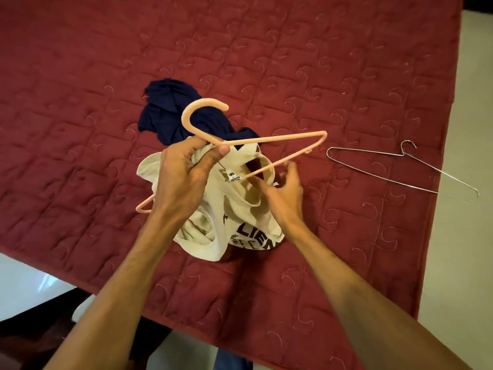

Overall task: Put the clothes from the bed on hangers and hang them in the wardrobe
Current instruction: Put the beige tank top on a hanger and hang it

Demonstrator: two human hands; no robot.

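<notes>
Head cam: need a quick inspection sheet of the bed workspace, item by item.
Surface: maroon quilt covering the bed, lying flat.
Job's things: pink hanger held above the cream T-shirt, its lower bar running into the collar opening; navy garment bunched behind them; wire hanger lying apart on the right.
Clutter: nothing seen.
Hands: left hand grips the pink hanger's neck together with collar fabric; right hand at the collar opening, hold unclear.
Cables: nothing seen.
Surroundings: pale floor right of the bed; white object lower left; wardrobe not in view.
</notes>
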